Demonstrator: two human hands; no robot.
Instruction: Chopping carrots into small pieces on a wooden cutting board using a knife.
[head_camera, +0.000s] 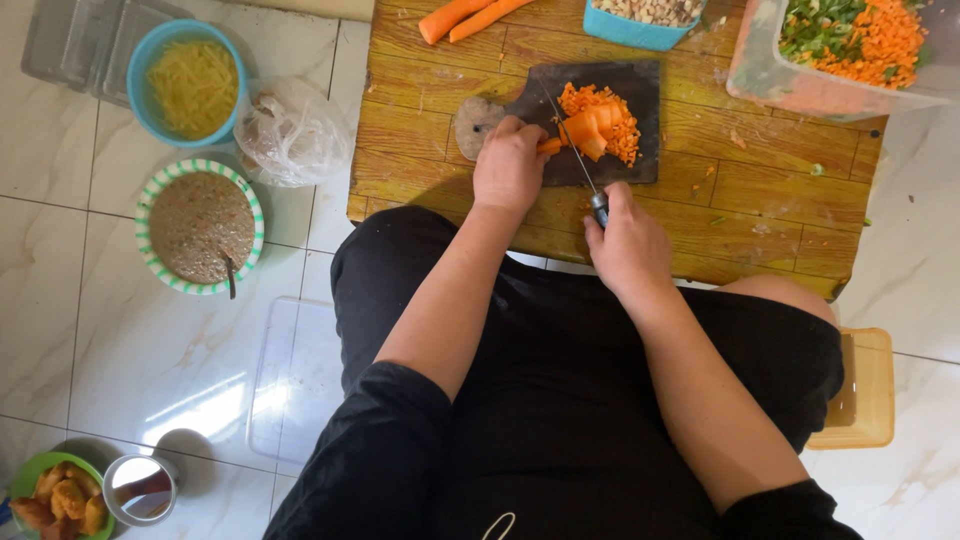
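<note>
From my seat, the risk I see first is the left hand: its fingers are curled down onto the carrot piece right next to the knife, and the blade runs just past the knuckles. If the carrot rolls or the fingertips creep forward, the edge could catch them. The cutting board is small and dark, and it sits on a low wooden table without anything visible under it to stop it sliding; a hard push could shift it. The pile of diced carrot crowds the blade's far side, so pieces may spill onto the table, where a few bits already lie.

The left hand is bent into a claw, pinning the carrot piece against the board from above. The right hand is clenched tight around the knife handle, near the table's front edge, blade angled up and away across the board. I think the edge is resting on the carrot, though the thin blade is hard to read from this height.

Two whole carrots lie at the table's far edge, well apart from the board, beside a blue tub and a clear bin of chopped vegetables.
</note>
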